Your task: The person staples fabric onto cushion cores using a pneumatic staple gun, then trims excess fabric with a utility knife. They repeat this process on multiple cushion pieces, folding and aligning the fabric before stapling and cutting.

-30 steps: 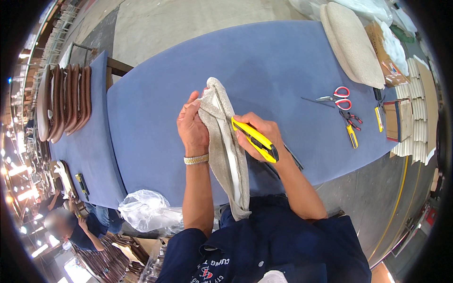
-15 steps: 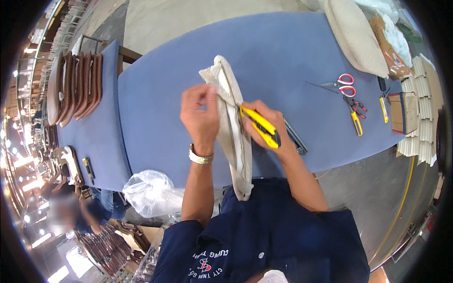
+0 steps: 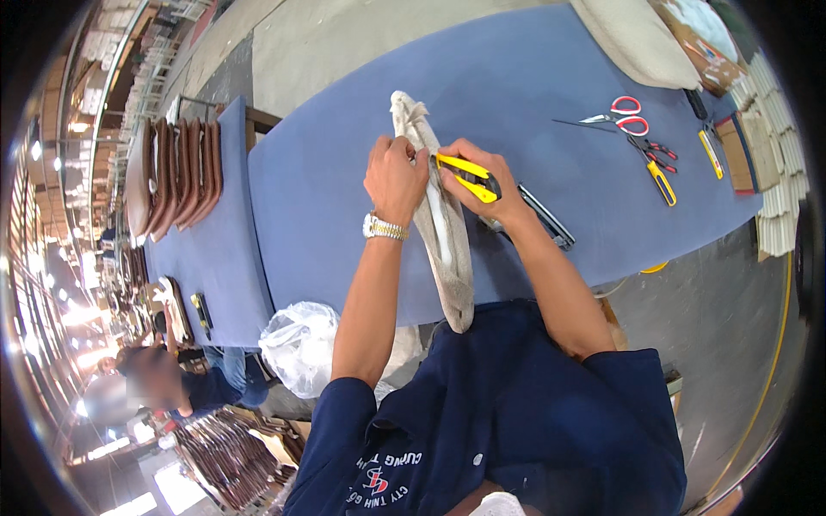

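Note:
Upright on its edge, a beige fabric cushion (image 3: 458, 279) stretches from my shirt front out over the blue padded table (image 3: 327, 172). White filling shows along the open slit in its cover. My left hand (image 3: 396, 182), with a watch at the wrist, is closed, pinching the cover's edge near the far end. A yellow-and-black utility knife (image 3: 471, 179) is gripped in my right hand (image 3: 508, 205). Its tip meets the slit beside my left fingertips, where the fingers hide the exact contact. A dark stapler-like tool (image 3: 547, 217) lies right of my right forearm, partly covered by it.
On the right lie scissors (image 3: 626, 119), pliers (image 3: 658, 153), a yellow-handled screwdriver (image 3: 661, 183) and another yellow cutter (image 3: 711, 155). A larger beige cushion (image 3: 637, 43) rests far right. Brown seat pads (image 3: 176, 176) stand left; a clear plastic bag (image 3: 301, 348) sits near my left arm.
My left hand has moved from beside the cushion onto its slit and closed its fingers there. The knife has moved slightly farther along the cushion. The whole view has shifted a little.

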Demonstrator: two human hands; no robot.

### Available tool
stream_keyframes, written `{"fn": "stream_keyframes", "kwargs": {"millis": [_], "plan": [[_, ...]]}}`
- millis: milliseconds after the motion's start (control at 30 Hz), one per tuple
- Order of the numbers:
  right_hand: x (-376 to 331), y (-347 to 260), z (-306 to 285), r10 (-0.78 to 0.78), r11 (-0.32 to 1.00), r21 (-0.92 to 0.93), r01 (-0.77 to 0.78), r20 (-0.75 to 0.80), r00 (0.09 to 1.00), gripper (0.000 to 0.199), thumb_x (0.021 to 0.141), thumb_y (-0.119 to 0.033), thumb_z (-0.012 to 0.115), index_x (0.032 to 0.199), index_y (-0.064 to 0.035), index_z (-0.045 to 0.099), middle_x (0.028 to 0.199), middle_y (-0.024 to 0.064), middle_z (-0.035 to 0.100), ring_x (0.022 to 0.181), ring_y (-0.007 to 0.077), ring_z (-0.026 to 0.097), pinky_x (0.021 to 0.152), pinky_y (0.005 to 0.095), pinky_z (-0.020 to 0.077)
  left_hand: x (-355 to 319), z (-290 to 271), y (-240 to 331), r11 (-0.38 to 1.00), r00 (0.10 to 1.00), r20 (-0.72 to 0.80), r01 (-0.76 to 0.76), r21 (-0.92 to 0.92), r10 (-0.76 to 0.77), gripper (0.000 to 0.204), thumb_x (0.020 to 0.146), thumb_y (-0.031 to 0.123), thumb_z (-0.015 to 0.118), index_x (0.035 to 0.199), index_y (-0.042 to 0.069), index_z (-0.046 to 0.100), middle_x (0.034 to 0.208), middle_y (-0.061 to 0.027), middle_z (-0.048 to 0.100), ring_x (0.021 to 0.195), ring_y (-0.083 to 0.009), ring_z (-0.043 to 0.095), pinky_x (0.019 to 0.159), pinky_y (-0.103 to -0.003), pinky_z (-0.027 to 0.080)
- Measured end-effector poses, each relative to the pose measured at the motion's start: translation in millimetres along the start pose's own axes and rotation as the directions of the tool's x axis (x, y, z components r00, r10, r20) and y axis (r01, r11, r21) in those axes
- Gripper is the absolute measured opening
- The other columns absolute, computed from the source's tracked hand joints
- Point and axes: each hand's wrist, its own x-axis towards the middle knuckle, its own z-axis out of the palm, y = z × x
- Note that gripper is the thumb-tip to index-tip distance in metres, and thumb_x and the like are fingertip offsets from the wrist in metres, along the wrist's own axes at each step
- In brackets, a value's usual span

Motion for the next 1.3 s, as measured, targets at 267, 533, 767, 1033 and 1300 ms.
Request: {"fn": "stream_keyframes", "kwargs": {"millis": [267,533,767,1033,1300], "plan": [[-7,2,0,-0.043,0.999,-0.026,0.043,-0.005,0.999,0.026,0.088,-0.021,0.072,0.11,-0.0088,0.065,0.087,0.013,0.073,0.076,0.0367,0.071,0.067,0.0406,0.0551,9,12,-2,0.952,0.999,0.047,0.023,-0.306,-0.009,0.011,0.086,0.016,0.075,0.087,0.005,0.074,0.086,-0.01,0.071,0.079,-0.0265,0.068,0.073,-0.039,0.054],[-20,3,-1,-0.037,0.999,-0.009,0.036,-0.035,0.999,0.025,0.088,-0.018,0.072,0.11,-0.0078,0.065,0.083,0.0121,0.071,0.073,0.0342,0.071,0.065,0.0391,0.0543,11,29,-22,0.17,0.866,0.374,0.444,-0.879,-0.332,0.008,0.084,0.003,0.075,0.084,-0.003,0.071,0.078,-0.0041,0.066,0.069,-0.0119,0.058,0.065,-0.028,0.048],[-42,-6,-3,0.022,0.999,-0.032,-0.023,-0.031,0.999,0.025,0.088,-0.018,0.072,0.11,-0.0072,0.066,0.08,0.0116,0.071,0.07,0.0331,0.072,0.062,0.0376,0.0549,6,36,-33,-0.214,0.786,0.527,0.482,-0.85,-0.323,0.004,0.087,0.003,0.069,0.087,-0.002,0.069,0.078,-0.0046,0.061,0.072,-0.0142,0.057,0.07,-0.029,0.05],[-109,-26,7,0.034,0.996,-0.082,-0.036,-0.022,0.999,0.027,0.086,-0.015,0.075,0.11,-0.0088,0.065,0.075,0.0092,0.069,0.063,0.0285,0.071,0.057,0.0364,0.0547,8,24,-34,-0.401,0.815,0.51,0.385,-0.831,-0.275,0.01,0.091,0.009,0.07,0.092,0.0,0.068,0.083,-0.0028,0.061,0.081,-0.0158,0.058,0.078,-0.033,0.052],[-127,-57,26,0.049,0.984,-0.167,-0.059,-0.068,0.997,0.023,0.087,-0.015,0.073,0.108,-0.0088,0.067,0.075,0.0133,0.069,0.066,0.0331,0.07,0.06,0.0382,0.0538,6,-31,-18,0.109,0.94,0.319,0.332,-0.937,-0.124,0.012,0.092,0.011,0.073,0.09,-0.001,0.07,0.083,-0.0043,0.069,0.072,-0.0138,0.063,0.071,-0.028,0.052]]}}
